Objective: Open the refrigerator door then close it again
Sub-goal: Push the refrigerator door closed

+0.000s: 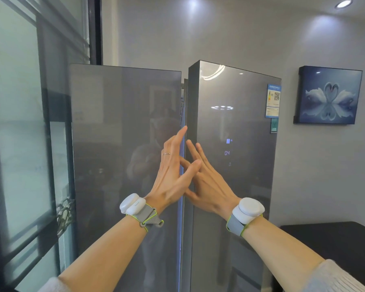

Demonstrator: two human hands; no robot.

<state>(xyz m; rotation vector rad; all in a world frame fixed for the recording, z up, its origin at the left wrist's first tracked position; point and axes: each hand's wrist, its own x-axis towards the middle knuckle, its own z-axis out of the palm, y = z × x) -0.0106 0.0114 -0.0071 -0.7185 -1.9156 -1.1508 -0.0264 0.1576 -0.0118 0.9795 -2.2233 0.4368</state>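
Observation:
A tall grey two-door refrigerator fills the middle of the head view. Its left door (124,154) and right door (236,186) both stand slightly ajar, with a lit blue gap between them. My left hand (173,173) is in front of the gap, fingers spread, fingertips at the left door's inner edge. My right hand (207,182) is beside it, fingers spread and reaching toward the right door's inner edge. The two thumbs overlap. Neither hand is closed on anything. A small display (227,152) glows on the right door.
A glass partition with a dark frame (49,144) stands close on the left. A dark tabletop (335,234) sits at lower right. A framed swan picture (328,95) hangs on the right wall. Stickers (273,102) are at the right door's top corner.

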